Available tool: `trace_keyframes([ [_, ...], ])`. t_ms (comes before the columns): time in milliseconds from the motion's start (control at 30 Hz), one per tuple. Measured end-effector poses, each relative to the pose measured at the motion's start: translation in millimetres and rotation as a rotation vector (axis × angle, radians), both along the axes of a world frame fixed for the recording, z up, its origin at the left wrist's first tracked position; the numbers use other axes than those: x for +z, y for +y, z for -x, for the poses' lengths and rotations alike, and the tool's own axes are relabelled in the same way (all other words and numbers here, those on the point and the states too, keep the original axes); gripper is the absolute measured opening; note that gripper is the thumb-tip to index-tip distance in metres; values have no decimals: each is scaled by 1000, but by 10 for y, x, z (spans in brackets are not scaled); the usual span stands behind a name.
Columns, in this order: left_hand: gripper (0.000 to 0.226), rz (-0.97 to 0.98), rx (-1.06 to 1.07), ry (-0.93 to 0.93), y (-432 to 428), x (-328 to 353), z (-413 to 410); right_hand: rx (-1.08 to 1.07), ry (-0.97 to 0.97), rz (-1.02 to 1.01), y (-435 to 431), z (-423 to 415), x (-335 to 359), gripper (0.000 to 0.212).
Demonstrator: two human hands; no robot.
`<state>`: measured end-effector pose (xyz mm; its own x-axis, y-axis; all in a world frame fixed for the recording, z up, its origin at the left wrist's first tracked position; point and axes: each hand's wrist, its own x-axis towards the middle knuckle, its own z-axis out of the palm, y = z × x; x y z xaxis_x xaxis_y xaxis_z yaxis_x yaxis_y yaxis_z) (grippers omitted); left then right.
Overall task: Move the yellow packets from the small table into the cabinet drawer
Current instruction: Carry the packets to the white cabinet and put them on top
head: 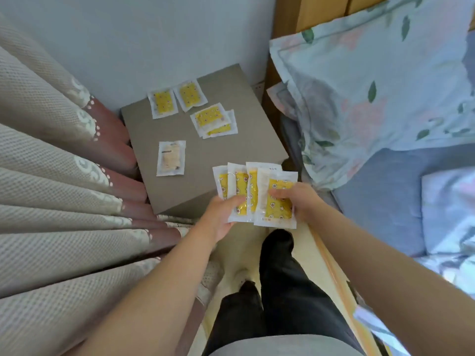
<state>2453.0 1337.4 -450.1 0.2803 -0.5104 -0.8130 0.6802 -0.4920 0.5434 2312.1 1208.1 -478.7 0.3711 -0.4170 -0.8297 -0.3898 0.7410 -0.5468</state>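
1. Small table stands against the wall, with the curtain to its left and the bed with its pillow to its right.
2. Far-left table corner: two packets side by side.
3. Right of those, nearer mid-table: overlapping pile of packets.
4. Left side, closer in: lone packet, apart from the rest.
5. Above the near-right corner: fanned packets, left hand gripping the left side, right hand the right.

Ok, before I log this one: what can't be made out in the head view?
cabinet drawer: outside the head view's frame entirely.
held packets: overlapped in a fan, partly covered by the left hand and right hand; count uncertain.
overlapped pile on the small table: upper packet hides those beneath.
pale packet: head view too blurred to tell its contents.
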Motion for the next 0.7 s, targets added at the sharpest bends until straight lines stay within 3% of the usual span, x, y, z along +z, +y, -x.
trace_keyframes([
  [300, 31, 2, -551, -26, 224, -76, 1553, -462, 97, -19, 978, 2034, 33, 25],
  [600, 38, -8, -1193, -218, 497, -183, 3638, -979, 5, -76, 2274, 4221, -44, 38],
  [700, 41, 25, -1418, -264, 806, -220, 4581, -1151, -16, -81, 2945, 5096, -8, 23],
])
